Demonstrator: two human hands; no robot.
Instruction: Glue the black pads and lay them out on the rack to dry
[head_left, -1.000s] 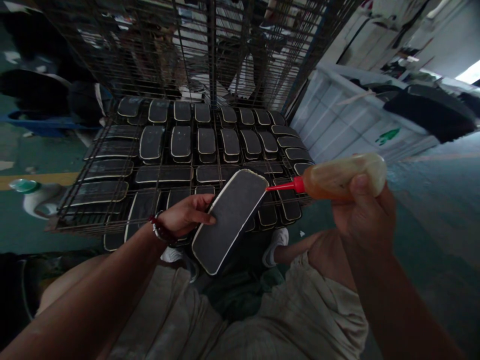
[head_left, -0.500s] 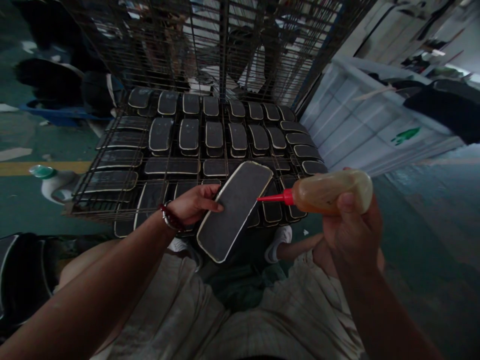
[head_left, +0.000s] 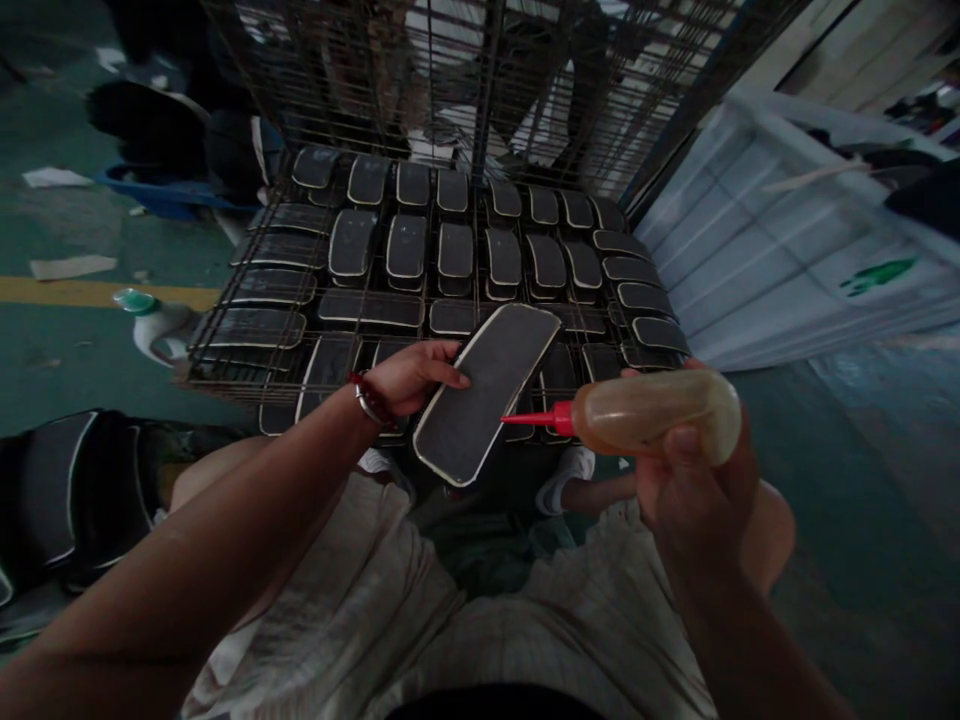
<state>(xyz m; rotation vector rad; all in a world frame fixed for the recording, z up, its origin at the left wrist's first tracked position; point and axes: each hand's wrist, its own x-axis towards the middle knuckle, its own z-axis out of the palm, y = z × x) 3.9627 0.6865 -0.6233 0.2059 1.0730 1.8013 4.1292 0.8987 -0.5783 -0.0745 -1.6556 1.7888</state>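
Note:
Between thumb and fingers, my left hand (head_left: 420,377) grips a long dark grey pad (head_left: 487,395) with rounded corners and a pale line along its edge. The pad is tilted, its lower end toward my knees. In my right hand (head_left: 701,470) is a squeeze bottle (head_left: 652,410) of amber liquid, lying nearly level, with a red nozzle (head_left: 529,419). The nozzle tip is at the pad's right edge, toward its lower half. Behind the pad, rows of similar dark pads (head_left: 455,250) with pale edges lie in a wire cage.
The wire cage's tall mesh back (head_left: 480,80) rises behind the rows. At right stands a white plastic bin (head_left: 772,230) with dark pieces in it. A white jug with a green cap (head_left: 154,322) is on the floor at left, below a blue tub (head_left: 161,195). More dark pads (head_left: 52,490) lie beside my left knee.
The nozzle tip has moved down along the pad's right edge toward its lower end. My view has shifted, so the cage and bin appear further right and higher.

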